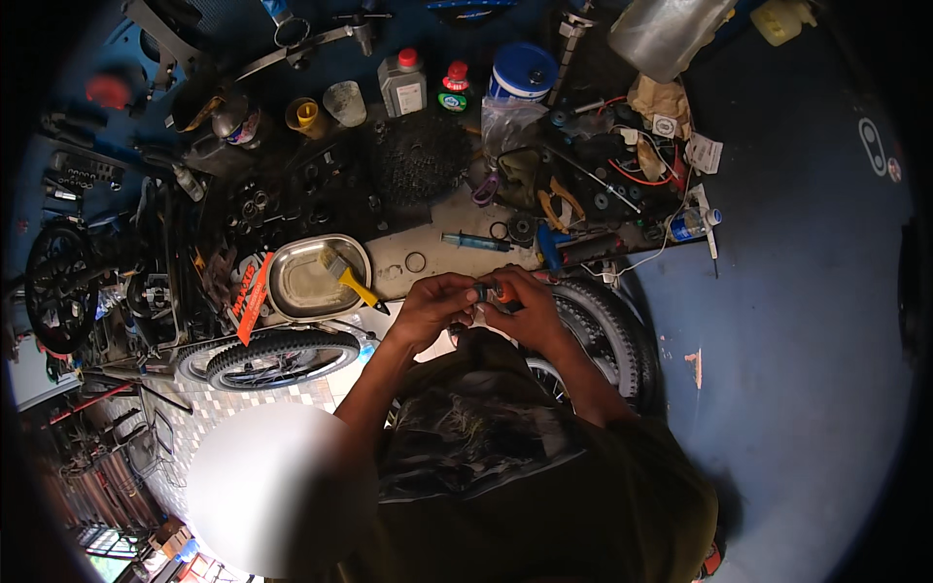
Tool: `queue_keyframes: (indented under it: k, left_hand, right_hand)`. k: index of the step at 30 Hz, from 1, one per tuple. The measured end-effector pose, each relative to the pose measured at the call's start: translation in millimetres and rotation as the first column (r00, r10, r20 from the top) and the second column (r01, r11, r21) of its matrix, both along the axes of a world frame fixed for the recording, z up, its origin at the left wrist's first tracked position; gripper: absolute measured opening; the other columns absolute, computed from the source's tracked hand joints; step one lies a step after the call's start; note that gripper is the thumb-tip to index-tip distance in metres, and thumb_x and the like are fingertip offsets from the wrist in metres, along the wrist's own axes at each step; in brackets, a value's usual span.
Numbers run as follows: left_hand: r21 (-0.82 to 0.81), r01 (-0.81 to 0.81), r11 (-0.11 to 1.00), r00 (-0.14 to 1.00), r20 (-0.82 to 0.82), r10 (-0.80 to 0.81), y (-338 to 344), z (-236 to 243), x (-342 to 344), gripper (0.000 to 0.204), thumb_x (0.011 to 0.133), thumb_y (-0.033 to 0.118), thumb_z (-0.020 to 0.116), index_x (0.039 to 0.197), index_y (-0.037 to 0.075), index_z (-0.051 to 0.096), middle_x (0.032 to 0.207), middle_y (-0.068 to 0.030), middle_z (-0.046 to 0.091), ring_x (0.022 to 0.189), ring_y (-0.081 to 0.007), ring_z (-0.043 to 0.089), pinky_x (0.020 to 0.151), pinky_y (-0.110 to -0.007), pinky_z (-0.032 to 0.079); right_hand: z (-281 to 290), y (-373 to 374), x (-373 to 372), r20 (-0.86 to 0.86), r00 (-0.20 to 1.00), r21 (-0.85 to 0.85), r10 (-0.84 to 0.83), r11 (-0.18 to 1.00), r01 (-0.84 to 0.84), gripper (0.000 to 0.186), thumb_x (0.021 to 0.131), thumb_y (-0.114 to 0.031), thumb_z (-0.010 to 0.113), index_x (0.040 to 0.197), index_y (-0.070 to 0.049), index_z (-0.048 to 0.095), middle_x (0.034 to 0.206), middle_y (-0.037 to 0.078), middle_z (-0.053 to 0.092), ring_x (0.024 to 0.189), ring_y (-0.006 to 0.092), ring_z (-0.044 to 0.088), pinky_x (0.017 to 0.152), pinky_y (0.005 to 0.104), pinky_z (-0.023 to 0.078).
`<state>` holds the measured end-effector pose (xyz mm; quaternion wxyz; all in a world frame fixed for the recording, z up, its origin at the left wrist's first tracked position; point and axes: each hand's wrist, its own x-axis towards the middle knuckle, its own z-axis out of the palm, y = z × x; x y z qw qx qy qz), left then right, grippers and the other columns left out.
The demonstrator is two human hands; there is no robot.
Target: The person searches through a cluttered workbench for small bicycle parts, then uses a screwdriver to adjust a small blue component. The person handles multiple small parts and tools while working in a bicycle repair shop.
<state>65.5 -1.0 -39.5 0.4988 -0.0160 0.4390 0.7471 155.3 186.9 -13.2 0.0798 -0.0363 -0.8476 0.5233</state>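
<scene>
My left hand [434,309] and my right hand [530,309] meet at the near edge of the workbench, in front of my body. The left fingers are closed in a pinch on a small dark part [480,291]. Around a small orange-tipped object [503,291], my right hand is closed, its thumb close to the left fingertips. Fingers cover most of both things, so their exact kinds are unclear. Just beyond the hands, a blue syringe [474,241] and a black ring [416,261] lie on the bench.
A metal tray [282,303] with a yellow-handled brush [352,282] stands to the left. Bottles, a blue-lidded tub [525,70] and loose tools crowd the bench behind. Bicycle wheels [282,361] stand below the bench's front edge. A blue wall [797,291] rises at right.
</scene>
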Motion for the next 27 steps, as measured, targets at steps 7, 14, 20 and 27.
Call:
queue_keyframes:
  k: [7, 14, 20, 27]
  left_hand:
    - [0.035, 0.052, 0.998, 0.998, -0.049, -0.051, 14.8, 17.8, -18.4, 0.024, 0.091, 0.008, 0.074, 0.111, -0.003, 0.066, 0.098, -0.0075, 0.070, 0.082, -0.0137, 0.068, 0.072, -0.028, 0.058]
    - [-0.318, -0.273, 0.908, 0.332, -0.917, -0.222, 84.6, 72.8, -119.8, 0.028, 0.085, 0.010, 0.077, 0.109, 0.000, 0.066, 0.092, -0.0087, 0.070, 0.078, -0.0168, 0.067, 0.069, -0.034, 0.055]
    - [-0.237, -0.468, 0.851, -0.142, -0.931, -0.338, 192.1, 80.7, -235.0, 0.036, 0.080, 0.017, 0.079, 0.113, 0.008, 0.068, 0.108, -0.0142, 0.069, 0.100, -0.0308, 0.066, 0.087, -0.042, 0.053]
    - [-0.085, -0.402, 0.912, -0.038, -0.993, -0.109, 162.1, 84.8, -212.2, 0.039, 0.085, 0.014, 0.076, 0.122, 0.007, 0.065, 0.109, -0.0132, 0.070, 0.099, -0.0261, 0.067, 0.085, -0.038, 0.055]
  right_hand:
    - [8.9, 21.5, -2.7, -0.066, 0.997, -0.062, -0.042, 0.997, 0.038, 0.039, 0.076, -0.011, 0.081, 0.112, -0.006, 0.066, 0.103, 0.008, 0.067, 0.087, 0.0191, 0.066, 0.075, 0.0302, 0.052]
    - [30.5, 48.1, -1.8, 0.054, 0.955, -0.248, -0.293, 0.922, 0.297, 0.034, 0.082, -0.005, 0.078, 0.113, -0.005, 0.064, 0.097, 0.003, 0.062, 0.075, 0.0065, 0.056, 0.065, 0.0236, 0.048]
    - [43.3, 38.5, -8.3, -0.086, 0.948, -0.087, -0.306, 0.950, 0.299, 0.037, 0.081, -0.009, 0.079, 0.114, -0.004, 0.064, 0.101, 0.008, 0.064, 0.086, 0.0179, 0.064, 0.074, 0.0311, 0.052]
    - [42.0, 26.2, -2.4, 0.026, 0.937, -0.230, -0.350, 0.910, 0.346, 0.035, 0.082, -0.013, 0.080, 0.112, -0.004, 0.065, 0.091, 0.004, 0.064, 0.077, 0.0135, 0.059, 0.069, 0.0286, 0.048]
